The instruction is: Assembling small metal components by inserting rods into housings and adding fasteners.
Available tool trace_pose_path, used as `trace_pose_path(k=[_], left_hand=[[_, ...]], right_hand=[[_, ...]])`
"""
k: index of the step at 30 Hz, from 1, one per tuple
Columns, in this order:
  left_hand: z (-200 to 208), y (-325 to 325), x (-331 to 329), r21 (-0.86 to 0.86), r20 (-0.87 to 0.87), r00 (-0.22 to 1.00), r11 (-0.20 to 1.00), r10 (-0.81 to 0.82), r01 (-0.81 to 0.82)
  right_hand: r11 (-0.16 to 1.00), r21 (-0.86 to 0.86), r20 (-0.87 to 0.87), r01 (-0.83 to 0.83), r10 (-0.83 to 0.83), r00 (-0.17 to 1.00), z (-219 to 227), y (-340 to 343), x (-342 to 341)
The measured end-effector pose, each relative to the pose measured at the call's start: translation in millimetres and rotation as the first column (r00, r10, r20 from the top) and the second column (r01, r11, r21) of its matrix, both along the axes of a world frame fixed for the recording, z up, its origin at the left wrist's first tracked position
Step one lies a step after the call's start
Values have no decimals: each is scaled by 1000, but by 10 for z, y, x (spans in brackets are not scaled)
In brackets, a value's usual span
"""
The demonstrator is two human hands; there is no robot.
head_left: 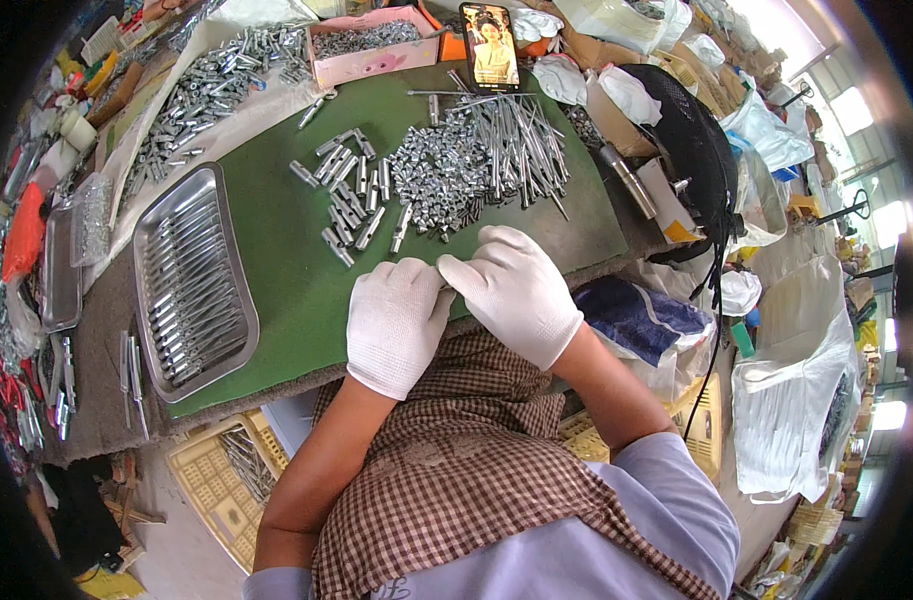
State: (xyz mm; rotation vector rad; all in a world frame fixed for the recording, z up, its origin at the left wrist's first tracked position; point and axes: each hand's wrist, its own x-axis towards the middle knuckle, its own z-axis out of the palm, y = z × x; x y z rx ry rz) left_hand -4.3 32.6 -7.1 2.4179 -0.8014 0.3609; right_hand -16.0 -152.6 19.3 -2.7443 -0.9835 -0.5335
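On our flat green mat, our white knit-gloved left hand is nearer the shiny silver metal cylinder lying just beyond its fingers, long axis pointing away from us, far end leaning right. Our white knit-gloved right hand meets the left at the fingertips; we cannot tell what they pinch.

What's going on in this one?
A person's white-gloved left hand and right hand meet over the near edge of a green mat; anything in their grip is too hidden to make out. Beyond them lie loose metal tubes, a heap of small metal pieces and a bunch of long thin rods. To the left, a metal tray holds a row of slender metal parts.
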Motion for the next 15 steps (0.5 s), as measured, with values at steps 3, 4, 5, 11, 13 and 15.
trace_pose_path(k=[3,4,5,11,13,15], left_hand=[[-19,7,10,-10,45,999,1000,-9,10],[-21,-3,10,-9,41,999,1000,-6,6],[-16,-20,15,-45,27,1000,999,-3,5],[-16,-25,14,-57,12,1000,998,16,-15],[-14,-59,20,-61,32,999,998,8,-6],[36,-106,-2,-47,71,997,999,10,-7]], right_hand=[[996,39,49,75,-77,996,-11,17,-111],[997,39,45,72,-74,996,2,12,-118],[985,128,83,118,-129,988,37,8,-121],[867,407,126,286,-363,923,-94,-317,-34],[785,490,82,379,-474,877,-316,-426,77],[723,558,19,407,-502,865,-415,-469,122]])
